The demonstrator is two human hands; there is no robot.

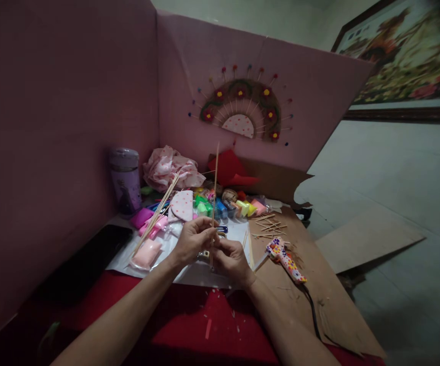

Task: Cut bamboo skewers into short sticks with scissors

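Observation:
A long, thin bamboo skewer [216,183] stands nearly upright between my two hands. My left hand [193,240] pinches it with thumb and fingertips. Lower down, my right hand [234,260] is closed around the same skewer, its fingertips close to my left thumb. Behind the fingers lies a partly hidden object with a dark blue end [222,230], whose kind I cannot make out. Beyond my left hand rests a half-round piece covered in dotted cloth [182,206]. White paper [189,274] lies beneath my hands.
Loose skewers [162,203] lean at left near clay packets [146,254], a phone-like black slab [86,259] and a purple tumbler [125,180]. Right, a flowered glue gun [286,260] with a cord and short sticks [269,226] lie on cardboard [319,305]. A decorated fan [239,101] hangs behind.

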